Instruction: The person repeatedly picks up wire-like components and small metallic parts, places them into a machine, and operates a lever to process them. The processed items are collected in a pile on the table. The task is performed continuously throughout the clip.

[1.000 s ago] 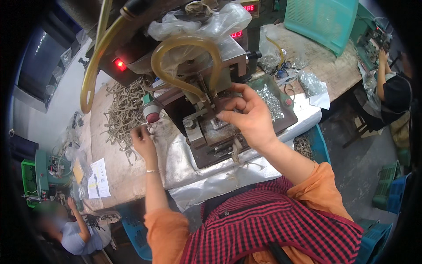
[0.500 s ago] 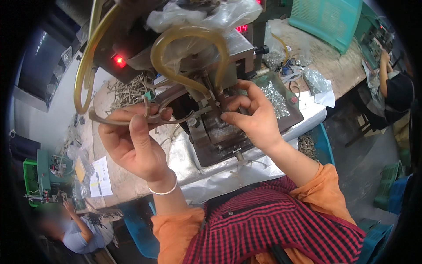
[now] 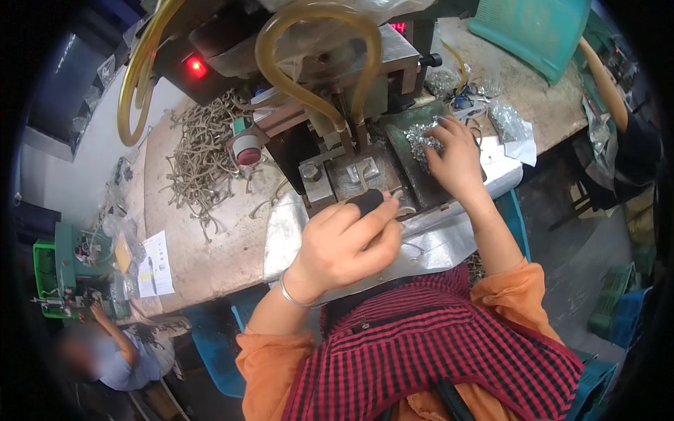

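My left hand [image 3: 351,242] is closed in front of the machine, with a black cover on one fingertip. It pinches a curved beige piece [image 3: 364,175], mostly hidden by the fingers; one end lies over the small metal block [image 3: 372,167] on the machine's bed. My right hand [image 3: 458,160] reaches into the dark tray [image 3: 407,154] to the right of the block. Its bent fingers are apart, the tips touching a heap of small shiny metal pieces [image 3: 419,140]. Whether one is between them is hidden.
Left of the machine lies a pile of curved beige pieces [image 3: 203,147], near a red push button [image 3: 248,156]. Yellowish hoses [image 3: 319,14] loop above the bed. A green basket [image 3: 526,31] stands at the far right. Another person [image 3: 130,358] works at the lower left.
My left hand has moved right and nearer to me with the beige piece, bringing one end over the block. My right hand has left the machine's bed for the shiny pieces in the tray.
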The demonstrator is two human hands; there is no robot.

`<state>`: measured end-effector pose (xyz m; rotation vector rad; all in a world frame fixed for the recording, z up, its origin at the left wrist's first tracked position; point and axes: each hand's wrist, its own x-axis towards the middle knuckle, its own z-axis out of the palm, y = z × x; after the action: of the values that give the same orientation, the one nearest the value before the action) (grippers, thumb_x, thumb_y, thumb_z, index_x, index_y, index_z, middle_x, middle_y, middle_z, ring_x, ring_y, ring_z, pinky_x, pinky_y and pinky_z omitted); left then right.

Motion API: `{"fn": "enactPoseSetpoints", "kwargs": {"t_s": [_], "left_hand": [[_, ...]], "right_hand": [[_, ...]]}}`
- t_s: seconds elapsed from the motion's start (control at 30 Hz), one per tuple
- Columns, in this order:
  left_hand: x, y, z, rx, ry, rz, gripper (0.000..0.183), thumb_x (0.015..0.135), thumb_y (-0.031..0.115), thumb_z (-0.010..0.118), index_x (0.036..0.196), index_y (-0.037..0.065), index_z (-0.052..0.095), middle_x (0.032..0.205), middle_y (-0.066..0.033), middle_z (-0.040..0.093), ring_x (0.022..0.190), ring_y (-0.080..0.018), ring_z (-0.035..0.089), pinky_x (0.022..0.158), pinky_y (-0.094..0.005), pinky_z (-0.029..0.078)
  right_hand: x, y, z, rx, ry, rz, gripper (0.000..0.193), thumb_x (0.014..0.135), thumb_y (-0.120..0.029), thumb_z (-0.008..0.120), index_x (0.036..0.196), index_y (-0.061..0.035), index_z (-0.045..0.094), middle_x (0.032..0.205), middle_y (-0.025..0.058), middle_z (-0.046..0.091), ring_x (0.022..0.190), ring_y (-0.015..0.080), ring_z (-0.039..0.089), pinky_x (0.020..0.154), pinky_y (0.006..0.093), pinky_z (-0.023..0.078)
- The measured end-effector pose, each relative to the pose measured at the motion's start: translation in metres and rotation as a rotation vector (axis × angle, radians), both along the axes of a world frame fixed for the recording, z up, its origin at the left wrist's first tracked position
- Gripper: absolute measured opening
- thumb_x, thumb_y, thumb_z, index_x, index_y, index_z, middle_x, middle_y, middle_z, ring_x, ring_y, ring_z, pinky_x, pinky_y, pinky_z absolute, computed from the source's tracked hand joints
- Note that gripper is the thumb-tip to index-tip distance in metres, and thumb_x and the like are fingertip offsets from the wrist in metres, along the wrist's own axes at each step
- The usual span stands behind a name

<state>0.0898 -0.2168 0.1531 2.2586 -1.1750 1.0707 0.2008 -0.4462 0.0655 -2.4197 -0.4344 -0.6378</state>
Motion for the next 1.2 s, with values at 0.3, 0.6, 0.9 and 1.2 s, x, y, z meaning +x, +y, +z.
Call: {"fn": "enactPoseSetpoints", "kwargs": {"t_s": [0.3,0.6,0.9,1.2], "left_hand": [[0.004,0.006,0.0,0.011,0.086,-0.04,0.024,0.073,0.011,0.081,0.091,0.009,0.066,0.1,-0.0068,0.073,0.053,-0.0146,0.051,0.046,-0.0275,0.039],[-0.057,0.059,-0.056,-0.281,0.019,0.472,0.024,0.08,0.006,0.071,0.104,0.005,0.071,0.115,-0.0157,0.073,0.105,-0.0302,0.071,0.089,-0.0376,0.055],[-0.026,0.345,-0.099,-0.276,0.584,1.645,0.032,0.081,0.034,0.079,0.095,0.005,0.077,0.103,-0.0151,0.073,0.1,-0.0338,0.067,0.09,-0.0423,0.052],[-0.024,0.321,-0.197,-0.356,0.424,1.4,0.032,0.071,0.03,0.085,0.079,0.0,0.076,0.071,-0.0177,0.069,0.073,-0.0365,0.067,0.071,-0.0464,0.053]], "right_hand": [[0.028,0.019,-0.02,0.018,-0.115,0.09,0.013,0.077,-0.012,0.074,0.088,-0.008,0.07,0.096,0.0102,0.065,0.102,0.0325,0.063,0.083,0.0455,0.052],[-0.005,-0.024,-0.046,0.529,0.184,-0.059,0.011,0.091,-0.004,0.062,0.101,0.0003,0.065,0.094,0.0096,0.067,0.089,0.0217,0.063,0.084,0.0335,0.049],[0.013,0.013,-0.039,0.885,0.405,0.076,0.026,0.097,-0.006,0.064,0.122,-0.0013,0.068,0.108,0.0062,0.07,0.1,0.0135,0.064,0.09,0.026,0.049],[-0.024,-0.024,-0.021,0.44,0.126,-0.034,0.015,0.087,-0.004,0.071,0.101,-0.0006,0.075,0.094,0.0099,0.073,0.088,0.0189,0.067,0.084,0.0295,0.051]]}}
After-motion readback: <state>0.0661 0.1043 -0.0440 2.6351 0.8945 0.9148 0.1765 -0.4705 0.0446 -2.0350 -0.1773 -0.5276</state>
